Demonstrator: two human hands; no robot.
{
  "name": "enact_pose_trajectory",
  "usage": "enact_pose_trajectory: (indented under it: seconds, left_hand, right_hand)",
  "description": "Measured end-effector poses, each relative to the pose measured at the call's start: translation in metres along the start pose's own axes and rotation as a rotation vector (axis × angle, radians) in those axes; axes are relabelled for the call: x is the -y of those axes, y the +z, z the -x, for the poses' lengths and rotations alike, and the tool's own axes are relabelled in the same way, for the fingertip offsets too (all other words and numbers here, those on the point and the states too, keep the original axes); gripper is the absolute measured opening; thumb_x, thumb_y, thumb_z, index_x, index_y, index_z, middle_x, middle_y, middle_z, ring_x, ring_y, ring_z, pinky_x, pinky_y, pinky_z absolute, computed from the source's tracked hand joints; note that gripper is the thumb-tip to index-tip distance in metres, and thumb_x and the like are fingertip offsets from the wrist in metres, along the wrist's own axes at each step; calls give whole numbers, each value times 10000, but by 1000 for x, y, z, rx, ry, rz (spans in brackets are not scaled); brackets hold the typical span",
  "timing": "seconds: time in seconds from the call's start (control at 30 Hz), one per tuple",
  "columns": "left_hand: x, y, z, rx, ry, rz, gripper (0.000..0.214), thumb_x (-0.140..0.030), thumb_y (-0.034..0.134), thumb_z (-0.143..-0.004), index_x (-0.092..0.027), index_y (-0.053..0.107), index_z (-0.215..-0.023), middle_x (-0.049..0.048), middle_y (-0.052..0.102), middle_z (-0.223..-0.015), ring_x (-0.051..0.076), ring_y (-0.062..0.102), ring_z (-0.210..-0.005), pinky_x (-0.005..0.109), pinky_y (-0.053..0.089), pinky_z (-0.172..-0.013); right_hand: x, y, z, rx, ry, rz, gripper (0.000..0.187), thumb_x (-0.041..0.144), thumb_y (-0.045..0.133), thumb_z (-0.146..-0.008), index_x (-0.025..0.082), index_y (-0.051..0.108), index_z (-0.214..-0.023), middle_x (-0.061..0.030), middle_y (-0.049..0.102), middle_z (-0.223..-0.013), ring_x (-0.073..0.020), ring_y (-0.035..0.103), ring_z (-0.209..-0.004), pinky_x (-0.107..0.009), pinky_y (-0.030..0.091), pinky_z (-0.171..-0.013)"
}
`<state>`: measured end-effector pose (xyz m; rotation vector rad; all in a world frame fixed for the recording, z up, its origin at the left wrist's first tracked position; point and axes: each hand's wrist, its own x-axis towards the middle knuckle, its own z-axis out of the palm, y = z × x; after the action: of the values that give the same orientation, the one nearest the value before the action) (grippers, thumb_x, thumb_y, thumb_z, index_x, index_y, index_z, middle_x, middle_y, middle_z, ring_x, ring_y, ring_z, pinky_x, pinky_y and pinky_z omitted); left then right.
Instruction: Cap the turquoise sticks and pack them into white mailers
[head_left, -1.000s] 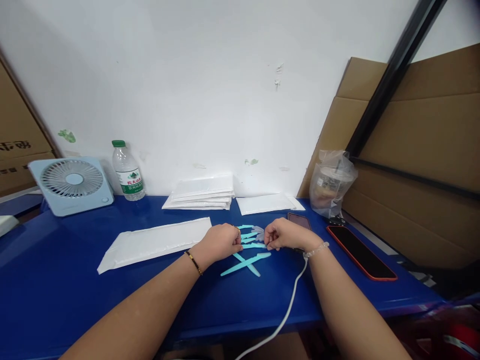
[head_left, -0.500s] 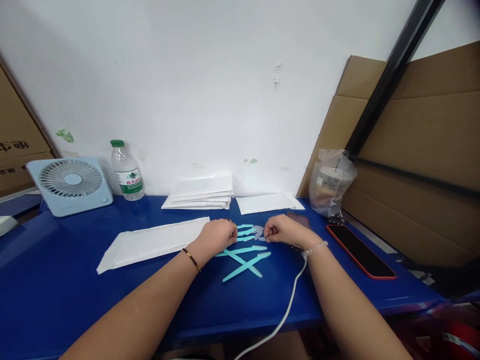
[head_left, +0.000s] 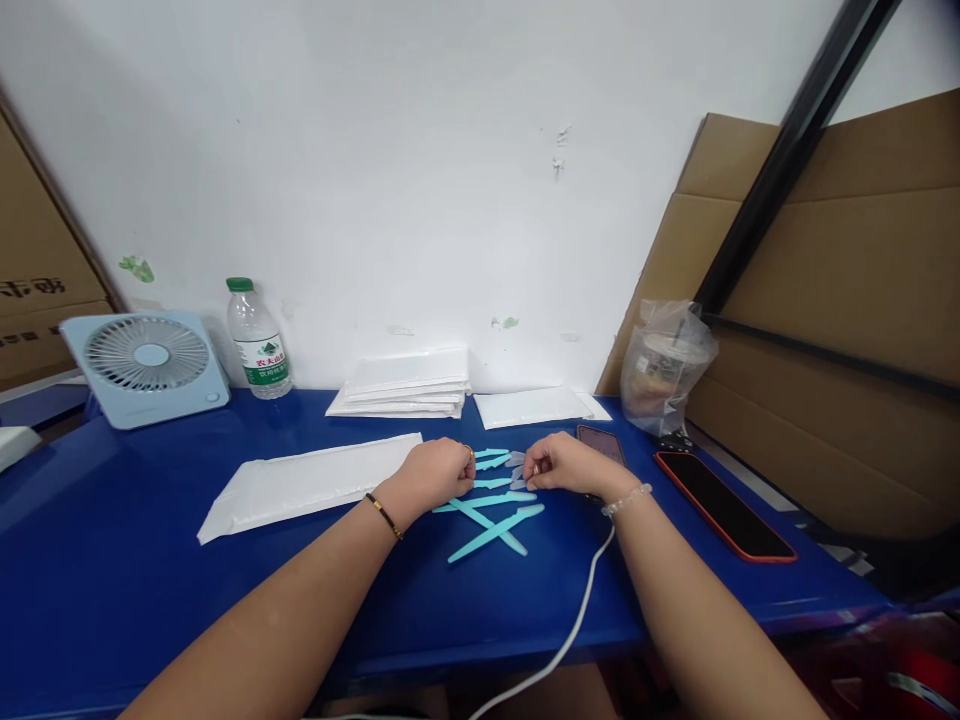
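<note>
Several turquoise eyebrow razors [head_left: 491, 536] lie on the blue table, some of them crossing. My left hand [head_left: 441, 470] is closed at the handle end of a razor [head_left: 492, 484], whose blade end points right. Other razor ends stick out beyond its fingers, and their handles are hidden behind the hand. Across from it, my right hand [head_left: 562, 465] is closed in a pinch at a small clear plastic cap [head_left: 518, 480] by the blade ends. Another clear cap [head_left: 516, 459] shows just above. The right fingers partly cover these caps.
A long white padded envelope [head_left: 300, 485] lies left, with stacked white envelopes [head_left: 405, 375] and more envelopes [head_left: 529, 405] by the wall. Around stand a fan [head_left: 150, 365], a water bottle [head_left: 259, 345] and a bagged cup [head_left: 664, 370]. A red-edged phone [head_left: 724, 505] and white cable [head_left: 577, 625] are at right.
The razor at my left fingers has shifted slightly toward me and lies more level. My right hand has moved a little left and down over the caps. The view has shifted slightly.
</note>
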<state>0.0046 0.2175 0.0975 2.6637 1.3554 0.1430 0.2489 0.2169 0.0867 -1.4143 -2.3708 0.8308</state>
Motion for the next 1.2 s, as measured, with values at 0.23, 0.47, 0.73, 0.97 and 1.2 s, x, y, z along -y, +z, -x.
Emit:
enact_pose_trajectory:
  seconds: [0.23,0.47,0.73,0.97,1.2]
  left_hand:
    - [0,6,-2,2,62,41,124,-231,548,-703,-238,654,-767,-13,676,-800,143,584,-702,216,371,-546]
    - [-1,7,-2,-7,98,99,137,-320,558,-749,-239,647,-816,-8,669,-841,140,585,-729,212,367,-559]
    - [11,13,-9,-98,-13,1,154,-323,549,-789,-221,626,-874,24,637,-934,170,588,-834,237,408,-648]
    - [9,2,-3,-72,72,69,155,-339,537,-786,-233,634,-844,1,657,-871,147,587,-755,235,386,-610]
    - [3,7,-2,3,25,43,95,-283,573,-744,-218,625,-790,1,663,-815,150,596,-747,225,375,-566]
  right_hand:
    - [7,6,-4,-29,-3,27,165,313,656,-693,163,693,-752,-27,674,-655,-141,599,-568,-212,430,-526]
    - [11,7,-3,-35,-44,0,185,329,625,-734,162,691,-777,-29,665,-658,-138,590,-564,-217,431,-527]
    - [1,4,-6,-139,-44,112,90,186,627,-712,169,677,-785,-31,679,-770,-144,607,-677,-214,428,-596]
    - [-10,2,-3,-123,41,96,110,198,626,-682,168,667,-779,-24,689,-747,-147,616,-662,-209,432,-566]
    - [-11,-2,1,-70,65,34,146,210,645,-650,166,684,-784,-26,689,-729,-148,611,-645,-212,443,-553]
